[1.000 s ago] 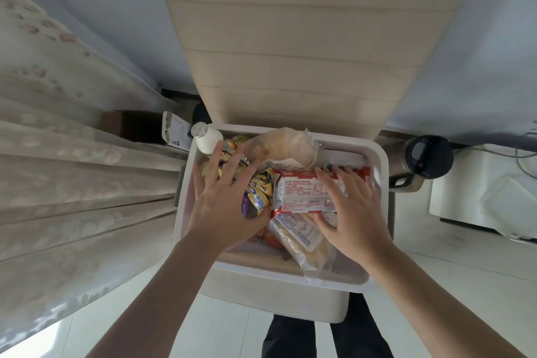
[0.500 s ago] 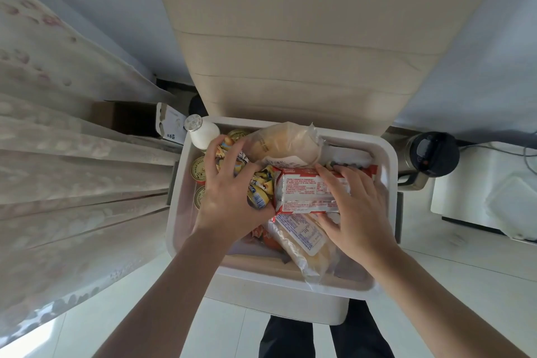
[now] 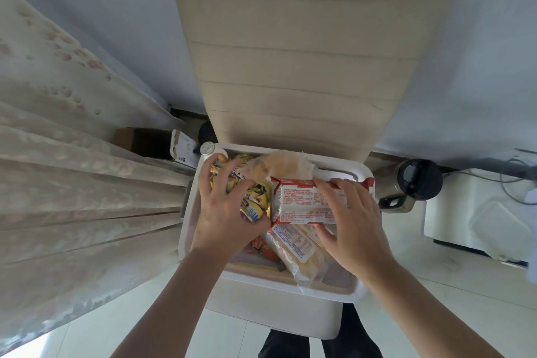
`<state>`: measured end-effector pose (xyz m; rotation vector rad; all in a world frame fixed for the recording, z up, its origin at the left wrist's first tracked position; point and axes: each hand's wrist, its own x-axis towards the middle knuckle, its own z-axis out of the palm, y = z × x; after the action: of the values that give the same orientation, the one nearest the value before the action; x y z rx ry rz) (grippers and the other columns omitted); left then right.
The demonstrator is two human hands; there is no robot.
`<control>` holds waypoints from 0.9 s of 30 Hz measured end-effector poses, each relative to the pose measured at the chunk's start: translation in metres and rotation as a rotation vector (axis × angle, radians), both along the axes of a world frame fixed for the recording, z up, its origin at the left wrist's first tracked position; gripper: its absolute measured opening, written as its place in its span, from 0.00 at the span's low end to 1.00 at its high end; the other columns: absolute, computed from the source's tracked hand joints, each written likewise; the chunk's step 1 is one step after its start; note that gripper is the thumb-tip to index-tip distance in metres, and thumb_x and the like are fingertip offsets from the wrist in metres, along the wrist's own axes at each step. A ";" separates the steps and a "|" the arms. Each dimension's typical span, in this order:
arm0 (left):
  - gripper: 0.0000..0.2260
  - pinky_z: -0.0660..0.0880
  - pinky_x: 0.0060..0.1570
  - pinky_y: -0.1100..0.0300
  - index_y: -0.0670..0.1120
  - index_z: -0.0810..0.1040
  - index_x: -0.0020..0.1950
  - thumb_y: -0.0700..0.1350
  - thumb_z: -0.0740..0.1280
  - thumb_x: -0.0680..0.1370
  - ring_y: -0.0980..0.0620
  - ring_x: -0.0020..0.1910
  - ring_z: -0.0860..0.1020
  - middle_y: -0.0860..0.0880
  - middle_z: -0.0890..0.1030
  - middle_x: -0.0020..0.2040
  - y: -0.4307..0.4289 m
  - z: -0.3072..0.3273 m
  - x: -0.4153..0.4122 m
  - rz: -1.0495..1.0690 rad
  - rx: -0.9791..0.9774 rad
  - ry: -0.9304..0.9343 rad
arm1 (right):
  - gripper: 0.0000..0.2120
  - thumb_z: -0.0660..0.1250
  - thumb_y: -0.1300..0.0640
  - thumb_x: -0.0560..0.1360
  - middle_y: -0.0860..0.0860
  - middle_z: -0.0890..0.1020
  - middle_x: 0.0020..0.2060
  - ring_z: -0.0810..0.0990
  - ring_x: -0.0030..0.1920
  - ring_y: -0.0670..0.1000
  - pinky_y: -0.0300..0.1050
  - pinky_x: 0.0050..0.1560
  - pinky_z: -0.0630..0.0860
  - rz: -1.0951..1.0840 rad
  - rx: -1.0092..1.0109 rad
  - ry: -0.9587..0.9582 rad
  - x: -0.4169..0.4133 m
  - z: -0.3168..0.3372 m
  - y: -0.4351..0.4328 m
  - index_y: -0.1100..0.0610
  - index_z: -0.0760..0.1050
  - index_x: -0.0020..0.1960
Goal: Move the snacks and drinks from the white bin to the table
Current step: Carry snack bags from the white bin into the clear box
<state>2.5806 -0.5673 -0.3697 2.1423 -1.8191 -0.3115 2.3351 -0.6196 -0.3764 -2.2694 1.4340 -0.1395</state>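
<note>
Centre-left of frame: left hand [image 3: 226,221], fingers curled round yellow snack packets [image 3: 257,202] in left half of white bin [image 3: 187,212] | centre-right: right hand [image 3: 351,224], fingers and thumb gripping the upper and lower edges of red-and-white pack [image 3: 299,202], on top of bin contents | right: kettle [image 3: 415,183] just beside bin.

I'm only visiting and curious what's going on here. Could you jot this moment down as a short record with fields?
Setting: white bin in front of a beige chair
Left hand: grips yellow packets
Right hand: grips red pack
Also in bin: bread bags; bottle at far left corner
Beside bin: flask
Table: not in view
</note>
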 end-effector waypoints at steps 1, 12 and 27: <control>0.29 0.68 0.70 0.35 0.48 0.83 0.59 0.65 0.71 0.66 0.38 0.77 0.59 0.45 0.73 0.71 0.001 0.007 -0.001 0.002 0.000 -0.008 | 0.39 0.76 0.45 0.70 0.52 0.73 0.66 0.70 0.68 0.58 0.67 0.66 0.73 0.002 0.001 0.009 -0.001 0.010 0.000 0.46 0.63 0.76; 0.29 0.67 0.69 0.34 0.47 0.84 0.56 0.66 0.69 0.66 0.35 0.75 0.61 0.43 0.74 0.68 0.009 0.121 -0.023 0.057 -0.101 -0.028 | 0.36 0.75 0.44 0.70 0.52 0.74 0.65 0.72 0.67 0.58 0.65 0.64 0.74 -0.093 -0.044 0.080 -0.030 0.151 -0.010 0.45 0.63 0.73; 0.24 0.70 0.65 0.40 0.45 0.85 0.51 0.52 0.84 0.60 0.36 0.74 0.62 0.43 0.74 0.68 -0.013 0.259 -0.093 -0.305 -0.414 0.129 | 0.35 0.74 0.47 0.68 0.52 0.74 0.65 0.71 0.66 0.58 0.63 0.65 0.72 -0.557 -0.369 0.233 -0.112 0.329 0.068 0.44 0.64 0.72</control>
<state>2.4873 -0.5800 -0.1112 1.5379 -1.9327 -0.1214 2.2226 -0.5512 -0.0477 -2.1397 2.3041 -0.3442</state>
